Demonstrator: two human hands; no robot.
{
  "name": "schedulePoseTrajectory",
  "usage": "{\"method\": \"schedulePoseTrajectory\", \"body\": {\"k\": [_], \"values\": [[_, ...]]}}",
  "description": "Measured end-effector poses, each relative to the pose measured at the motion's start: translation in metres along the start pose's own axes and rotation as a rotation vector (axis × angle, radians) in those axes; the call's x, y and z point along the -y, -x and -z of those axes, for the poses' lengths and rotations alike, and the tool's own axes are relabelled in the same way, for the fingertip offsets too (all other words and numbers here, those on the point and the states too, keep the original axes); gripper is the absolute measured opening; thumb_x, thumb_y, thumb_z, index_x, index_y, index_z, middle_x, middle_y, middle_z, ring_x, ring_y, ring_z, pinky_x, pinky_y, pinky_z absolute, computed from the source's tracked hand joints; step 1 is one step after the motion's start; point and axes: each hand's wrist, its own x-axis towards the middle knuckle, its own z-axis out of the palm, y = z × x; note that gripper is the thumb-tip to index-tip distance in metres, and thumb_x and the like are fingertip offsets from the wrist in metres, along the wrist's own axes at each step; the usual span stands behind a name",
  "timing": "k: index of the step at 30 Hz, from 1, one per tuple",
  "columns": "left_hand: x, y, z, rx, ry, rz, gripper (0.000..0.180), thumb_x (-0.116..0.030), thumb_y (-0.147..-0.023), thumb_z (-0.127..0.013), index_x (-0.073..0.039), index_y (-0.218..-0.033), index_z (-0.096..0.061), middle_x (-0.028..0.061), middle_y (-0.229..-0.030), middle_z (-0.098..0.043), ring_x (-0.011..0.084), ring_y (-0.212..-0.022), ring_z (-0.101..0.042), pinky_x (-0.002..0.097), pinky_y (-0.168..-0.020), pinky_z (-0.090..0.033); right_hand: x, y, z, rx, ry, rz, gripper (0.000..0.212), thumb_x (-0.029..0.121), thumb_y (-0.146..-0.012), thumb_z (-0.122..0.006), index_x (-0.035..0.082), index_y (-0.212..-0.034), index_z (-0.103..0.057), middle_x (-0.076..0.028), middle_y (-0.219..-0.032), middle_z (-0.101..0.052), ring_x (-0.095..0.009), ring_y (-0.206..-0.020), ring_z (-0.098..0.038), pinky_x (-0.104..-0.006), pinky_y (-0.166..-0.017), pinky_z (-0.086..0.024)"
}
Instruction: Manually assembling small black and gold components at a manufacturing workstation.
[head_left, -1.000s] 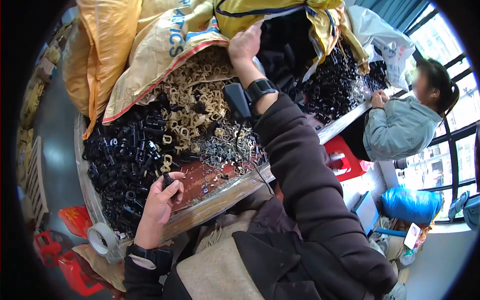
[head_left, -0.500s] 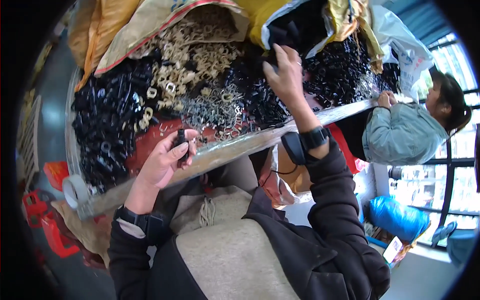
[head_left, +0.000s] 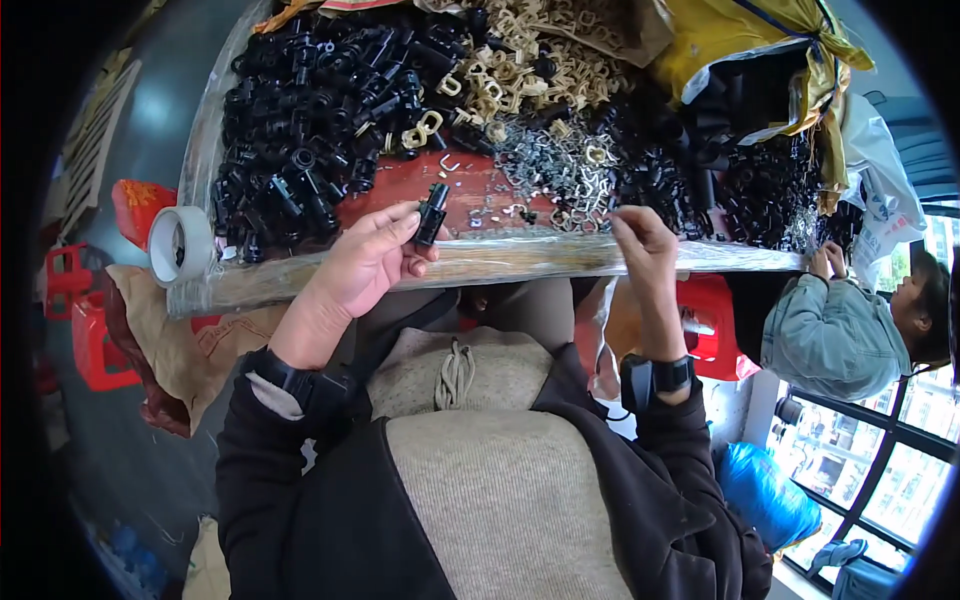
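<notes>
A short black tubular plastic fitting (head_left: 432, 215) is pinched upright between the thumb and fingers of my left hand (head_left: 365, 265), just above the table's near edge. My right hand (head_left: 652, 252) hovers at that edge farther right, thumb and fingers drawn together; whatever they may hold is too small to make out. Beyond it lies a heap of small metal clips (head_left: 575, 180). Similar black fittings (head_left: 310, 130) are piled at the left of the table. Beige ring-shaped clips (head_left: 545, 65) spread across the back, and small black parts (head_left: 755, 180) heap up on the right.
The red tabletop (head_left: 395, 195) has a plastic-wrapped near edge (head_left: 500, 262). A tape roll (head_left: 180, 245) stands at its left corner. A yellow sack (head_left: 720, 45) sits at the back right. Another person (head_left: 835, 325) works at the right end. Red stools (head_left: 95, 345) stand left.
My right hand has come back from the dark parts by the yellow sack to the near edge, its fingers now closed. The left hand still grips the black fitting. The view has shifted.
</notes>
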Motion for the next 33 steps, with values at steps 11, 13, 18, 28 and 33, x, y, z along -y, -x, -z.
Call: {"method": "schedulePoseTrajectory", "body": {"k": [11,13,18,28,33], "values": [[-0.009,0.011,0.026,-0.041,0.066,0.008,0.035,-0.015,-0.087,-0.050,-0.003,-0.119,-0.043,0.0118,-0.101,-0.057,0.0141,-0.081,-0.057,0.0239,-0.068,-0.047,0.048,-0.043,-0.100,0.242,0.438,0.374,0.008,0.004,-0.072,-0.061,0.003,-0.080,-0.060,-0.009,-0.071,-0.055,-0.024,-0.064,-0.056,-0.0307,-0.057,-0.045],[-0.007,0.010,0.027,-0.047,0.078,0.018,0.033,-0.015,-0.087,-0.050,-0.002,-0.117,-0.044,0.0117,-0.101,-0.057,0.0143,-0.081,-0.057,0.0237,-0.068,-0.047,0.047,-0.046,-0.106,0.259,0.485,0.375,0.008,0.005,-0.072,-0.061,0.003,-0.079,-0.060,-0.009,-0.071,-0.055,-0.026,-0.065,-0.056,-0.0319,-0.058,-0.045],[-0.005,0.003,0.030,-0.052,0.072,0.050,0.032,-0.015,-0.087,-0.050,-0.002,-0.117,-0.044,0.0116,-0.101,-0.057,0.0141,-0.081,-0.057,0.0235,-0.068,-0.048,0.048,-0.051,-0.109,0.324,0.501,0.325,0.009,0.010,-0.072,-0.060,0.003,-0.077,-0.059,-0.010,-0.072,-0.054,-0.029,-0.067,-0.056,-0.0346,-0.059,-0.045],[0.001,-0.004,0.025,-0.078,0.062,-0.016,0.030,-0.016,-0.087,-0.050,0.000,-0.114,-0.047,0.0103,-0.098,-0.059,0.0129,-0.080,-0.058,0.0234,-0.070,-0.048,0.047,-0.057,-0.110,0.366,0.536,0.372,0.009,0.011,-0.073,-0.057,0.003,-0.076,-0.054,-0.013,-0.075,-0.054,-0.031,-0.068,-0.056,-0.0356,-0.059,-0.045],[0.004,-0.009,0.013,-0.090,0.038,-0.002,0.031,-0.016,-0.087,-0.050,-0.001,-0.115,-0.048,0.0099,-0.097,-0.059,0.0130,-0.079,-0.058,0.0237,-0.069,-0.049,0.043,-0.054,-0.101,0.305,0.438,0.391,0.010,0.011,-0.074,-0.058,0.002,-0.078,-0.055,-0.011,-0.072,-0.053,-0.027,-0.063,-0.055,-0.0335,-0.056,-0.044]]}}
